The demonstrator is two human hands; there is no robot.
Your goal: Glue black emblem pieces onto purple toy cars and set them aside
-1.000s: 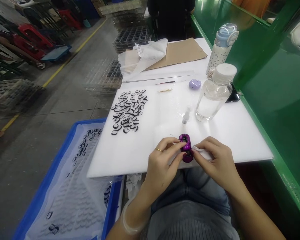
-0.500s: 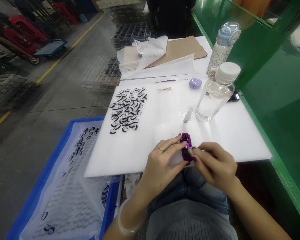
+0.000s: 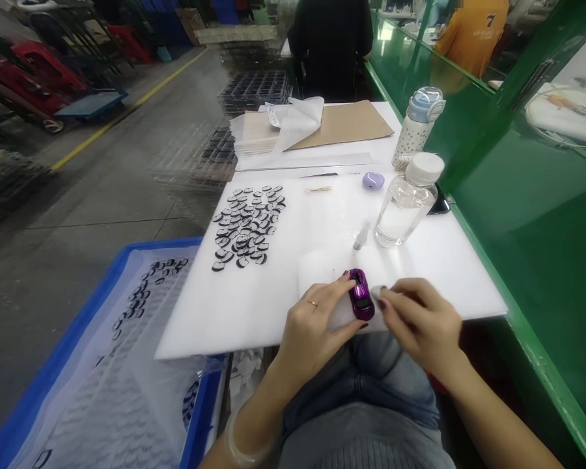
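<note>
A shiny purple toy car (image 3: 362,301) with dark windows lies near the front edge of the white table. My left hand (image 3: 311,320) steadies it, fingertips at its far end and thumb at its near end. Just right of the car, my right hand (image 3: 426,320) pinches a small pale piece (image 3: 377,292), blurred, perhaps a folded cloth or pad; a narrow gap separates it from the car. Beyond the car lies a small clear dropper bottle (image 3: 361,236). A large clear bottle (image 3: 406,202) with a white cap stands behind it.
Many small black-edged pieces (image 3: 247,225) cover the table's left part. Farther back are cotton swabs (image 3: 319,189), a purple case (image 3: 373,180), a spotted flask (image 3: 417,127) and cardboard (image 3: 356,124). A blue crate (image 3: 127,251) stands lower left; a green wall (image 3: 532,241) borders the right.
My right hand has drawn the pale piece off the car to the right, exposing more of its body. My left hand still holds the car. The camera view has tilted up slightly.
</note>
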